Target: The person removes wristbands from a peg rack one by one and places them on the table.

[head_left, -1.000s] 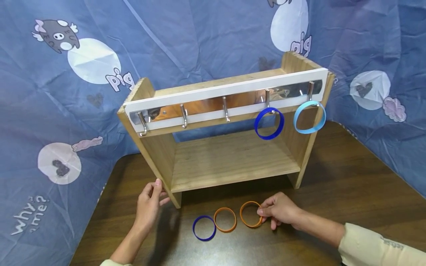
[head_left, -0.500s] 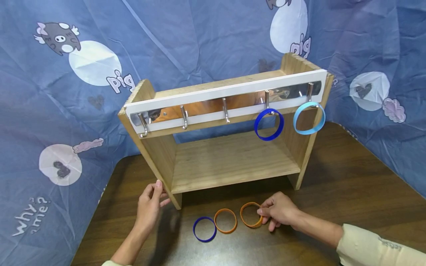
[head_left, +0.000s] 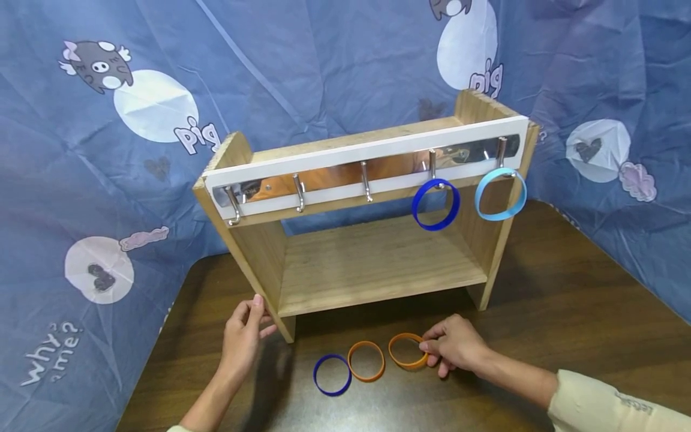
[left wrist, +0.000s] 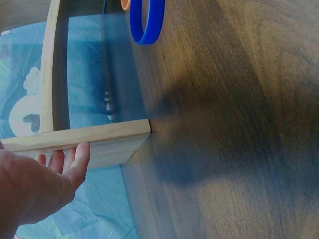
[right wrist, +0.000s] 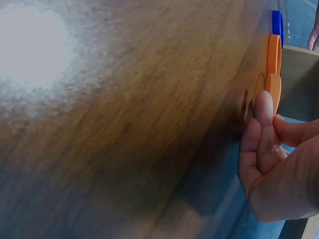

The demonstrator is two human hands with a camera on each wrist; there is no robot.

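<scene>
In the head view, pinches the rightmost orange ring (head_left: 412, 365) by its right edge with the right hand (head_left: 456, 343), low at the tabletop (head_left: 556, 312), before the wooden shelf (head_left: 378, 264). Looks light, thin and springy, likely to flex rather than break; best taken by the band. Rests the left hand (head_left: 241, 336) against the left side panel (head_left: 261, 252).

In the left wrist view, touches that panel with fingers (left wrist: 77, 167) loosely extended.

In the right wrist view, clamps thumb (right wrist: 291, 130) and fingertips (right wrist: 264, 102) together on the band; cannot tell whether fully lifted.
</scene>
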